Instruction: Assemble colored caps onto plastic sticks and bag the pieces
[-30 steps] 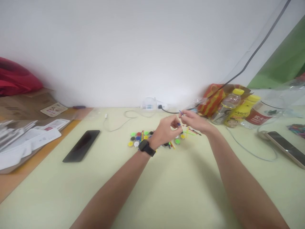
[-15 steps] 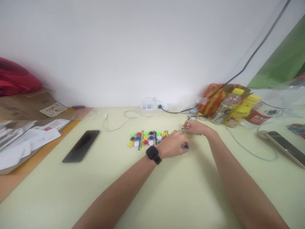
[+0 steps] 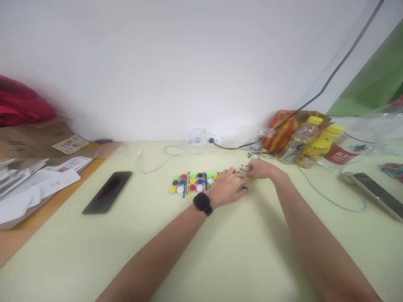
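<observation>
On the pale table, several small round coloured discs (image 3: 193, 187) lie in neat rows, with thin coloured sticks (image 3: 188, 184) standing as dividers between groups of them. My left hand (image 3: 227, 188), with a black watch on its wrist, rests over the right end of the rows and hides part of them. Its fingers are bent, and a small blue piece (image 3: 244, 188) shows at the thumb tip. Just beyond it, my right hand (image 3: 260, 168) is closed in a pinch at small red, white and blue sticks (image 3: 244, 167). The fingertips partly cover these.
A black phone (image 3: 107, 193) lies to the left, another phone (image 3: 378, 196) at the right. Bottles (image 3: 317, 147), glasses (image 3: 260, 155) and an orange bag (image 3: 280, 130) stand at the back right. White papers (image 3: 40, 184) and a carton (image 3: 28, 140) are far left. A cable (image 3: 333, 205) curls across the table.
My left hand has shifted slightly, and the blue piece at its thumb sits a little higher and further left. My right hand has turned slightly, its fingers more curled; red and white show at its fingertips.
</observation>
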Tool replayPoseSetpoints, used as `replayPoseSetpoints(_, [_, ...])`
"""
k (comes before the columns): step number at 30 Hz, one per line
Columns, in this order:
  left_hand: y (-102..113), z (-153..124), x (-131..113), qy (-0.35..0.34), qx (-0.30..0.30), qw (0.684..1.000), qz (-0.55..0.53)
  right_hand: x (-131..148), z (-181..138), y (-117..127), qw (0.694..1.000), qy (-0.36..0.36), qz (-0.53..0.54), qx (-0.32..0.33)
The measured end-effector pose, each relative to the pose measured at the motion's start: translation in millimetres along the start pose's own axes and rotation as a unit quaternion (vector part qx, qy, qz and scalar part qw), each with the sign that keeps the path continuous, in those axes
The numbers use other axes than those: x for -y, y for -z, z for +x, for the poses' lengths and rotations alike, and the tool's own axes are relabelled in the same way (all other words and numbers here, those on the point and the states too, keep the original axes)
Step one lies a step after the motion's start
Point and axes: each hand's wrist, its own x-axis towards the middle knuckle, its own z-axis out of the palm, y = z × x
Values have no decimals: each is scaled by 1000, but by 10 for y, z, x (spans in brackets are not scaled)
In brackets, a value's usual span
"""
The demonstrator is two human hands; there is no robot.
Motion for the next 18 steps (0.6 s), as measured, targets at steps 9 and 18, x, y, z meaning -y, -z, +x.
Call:
replayPoseSetpoints(9, [-3, 7, 0, 6, -11, 1000, 10, -1, -25, 31, 998, 10, 0, 56])
replayPoseSetpoints(18, [-5, 0, 62, 12, -12, 1000, -8, -227, 69, 49, 993, -63, -25, -96])
